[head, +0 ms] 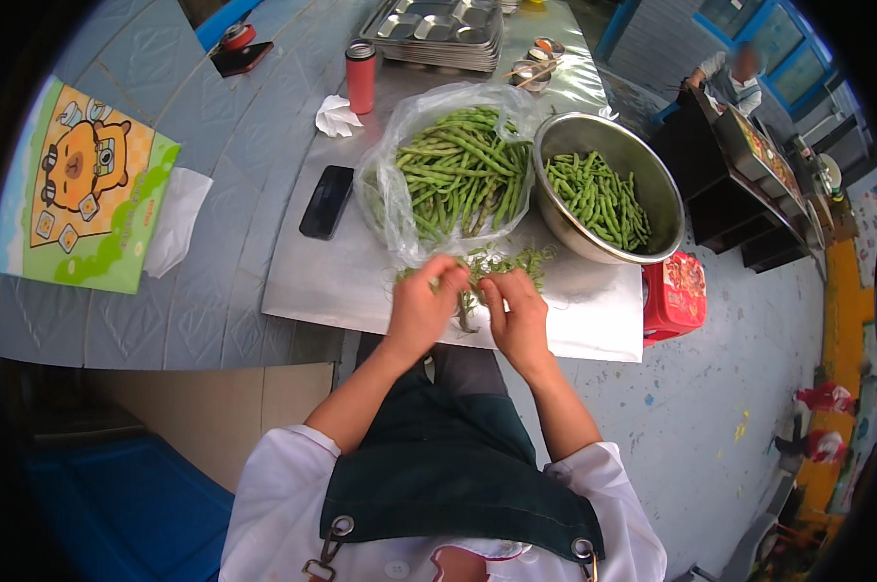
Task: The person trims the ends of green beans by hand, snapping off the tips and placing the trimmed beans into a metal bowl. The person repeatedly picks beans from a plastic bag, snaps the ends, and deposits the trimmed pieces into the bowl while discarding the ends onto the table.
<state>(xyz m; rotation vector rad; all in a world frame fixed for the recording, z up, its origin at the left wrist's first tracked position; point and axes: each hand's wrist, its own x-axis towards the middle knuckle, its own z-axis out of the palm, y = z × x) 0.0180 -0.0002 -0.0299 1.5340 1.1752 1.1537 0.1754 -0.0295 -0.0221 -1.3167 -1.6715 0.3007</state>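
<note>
My left hand (420, 305) and my right hand (518, 314) are close together over the metal tabletop's front edge. Fingers and thumbs pinch at a green bean (465, 309) between them, its ends partly hidden by the fingertips. Beneath and behind the hands lies a loose heap of green bean trimmings (529, 263). Just beyond, a clear plastic bag (380, 174) stands open around many long green beans (460, 160). To its right, a steel bowl (657, 182) holds shorter bean pieces (598, 200).
A black phone (326, 202), crumpled tissue (336, 116) and red bottle (361, 76) lie left of the bag. Stacked steel trays (438, 51) and small bowls (533, 75) stand behind. A red stool (675, 298) is at right; a person (737, 80) sits beyond a counter.
</note>
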